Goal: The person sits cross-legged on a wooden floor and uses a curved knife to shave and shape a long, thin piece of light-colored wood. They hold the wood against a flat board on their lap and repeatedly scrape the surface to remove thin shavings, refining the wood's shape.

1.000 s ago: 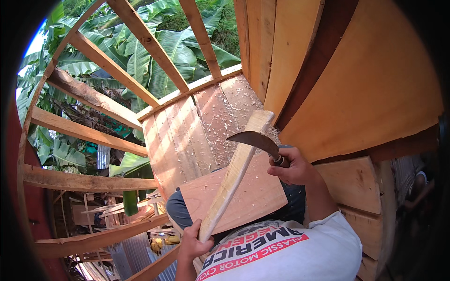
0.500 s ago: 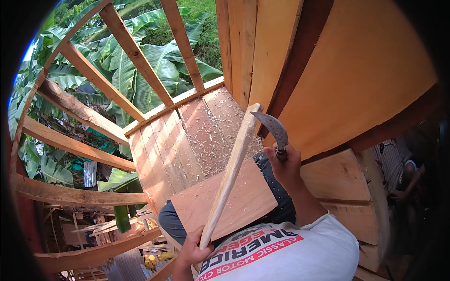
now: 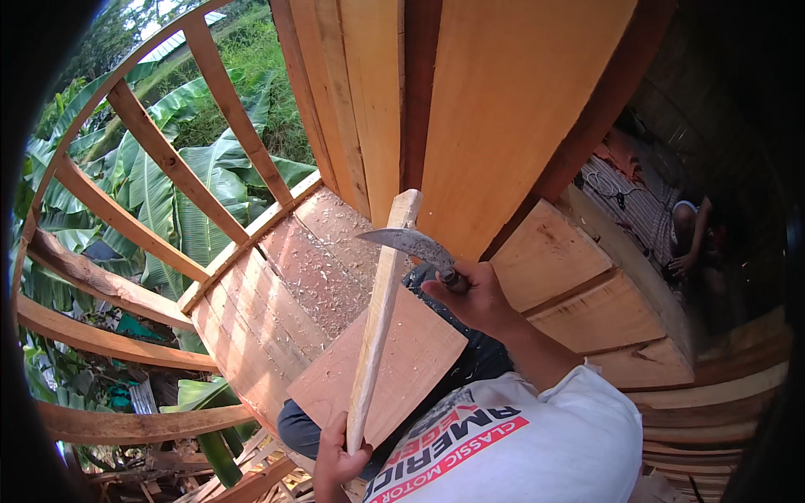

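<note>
Wood everywhere in this one, pale raw timber with rough sawn grain. One long narrow wooden stick (image 3: pixel 379 323), flat-sided and slightly tapered, runs up from the lower middle toward the planks overhead, and the left hand (image 3: pixel 335 457) is wrapped around its bottom end in a closed grip. The right hand (image 3: pixel 474 298) is clenched on the dark handle of a curved knife (image 3: pixel 412 244), a grey, worn-looking metal blade shaped like a hook, with its edge lying against the stick close to the top end. Under the stick sits one flat reddish-brown board (image 3: pixel 415 360) resting across the lap, smooth, square-cornered, dusted with a few chips. Beyond it the plank floor (image 3: pixel 277 302) is littered with pale shavings right up to its outer edge, where the curved frame ribs (image 3: pixel 159 163) begin with open gaps between them and banana leaves (image 3: pixel 180 201) behind. Room is tight on the right: broad wall planks (image 3: pixel 503 101) and stacked timber blocks (image 3: pixel 579 285) crowd close to the knife hand.
</note>
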The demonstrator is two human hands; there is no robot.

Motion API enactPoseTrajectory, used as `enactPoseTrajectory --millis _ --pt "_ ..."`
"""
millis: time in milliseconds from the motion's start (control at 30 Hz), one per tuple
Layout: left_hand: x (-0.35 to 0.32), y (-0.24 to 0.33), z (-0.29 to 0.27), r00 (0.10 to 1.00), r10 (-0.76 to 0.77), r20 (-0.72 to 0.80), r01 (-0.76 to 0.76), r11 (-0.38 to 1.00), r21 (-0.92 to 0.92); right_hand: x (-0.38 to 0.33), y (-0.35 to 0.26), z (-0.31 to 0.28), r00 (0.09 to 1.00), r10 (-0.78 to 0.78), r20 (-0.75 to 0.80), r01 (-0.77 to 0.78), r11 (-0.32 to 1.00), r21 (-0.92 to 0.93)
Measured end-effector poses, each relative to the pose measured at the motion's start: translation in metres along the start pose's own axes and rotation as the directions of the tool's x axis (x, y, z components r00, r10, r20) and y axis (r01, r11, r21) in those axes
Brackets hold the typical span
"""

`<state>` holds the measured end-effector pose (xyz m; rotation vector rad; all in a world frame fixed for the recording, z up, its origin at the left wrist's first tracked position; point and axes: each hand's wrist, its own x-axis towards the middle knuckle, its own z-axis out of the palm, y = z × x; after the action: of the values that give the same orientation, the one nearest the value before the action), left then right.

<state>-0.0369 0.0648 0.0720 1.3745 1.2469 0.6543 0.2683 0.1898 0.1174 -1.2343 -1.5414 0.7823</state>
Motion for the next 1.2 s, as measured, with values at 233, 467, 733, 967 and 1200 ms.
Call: enactPoseTrajectory --millis 233,467,733,967,1200 --pt "-0.001 0.001 0.004 0.998 -0.049 0.029 0.050 0.998 -0.033 -0.014 -0.017 -0.025 0.997 0.077 0.022 -0.077 0.997 -0.009" --pt "-0.003 0.008 0.017 0.994 -0.015 -0.104 0.020 0.999 0.045 0.011 0.000 -0.037 0.917 0.255 0.305 -0.336 0.909 0.248" --pt "-0.018 0.025 0.033 0.986 -0.037 -0.163 0.063 0.986 0.155 0.017 0.016 -0.016 0.967 0.068 0.247 -0.124 0.968 0.217" --pt "-0.012 0.026 0.029 0.985 -0.039 -0.166 0.067 0.984 0.163 0.021 0.022 -0.014 0.968 0.091 0.233 -0.150 0.956 0.251" --pt "0.000 0.034 0.032 0.984 -0.048 -0.171 0.072 0.988 0.137 0.022 0.023 -0.017 0.955 0.130 0.266 -0.175 0.972 0.154"
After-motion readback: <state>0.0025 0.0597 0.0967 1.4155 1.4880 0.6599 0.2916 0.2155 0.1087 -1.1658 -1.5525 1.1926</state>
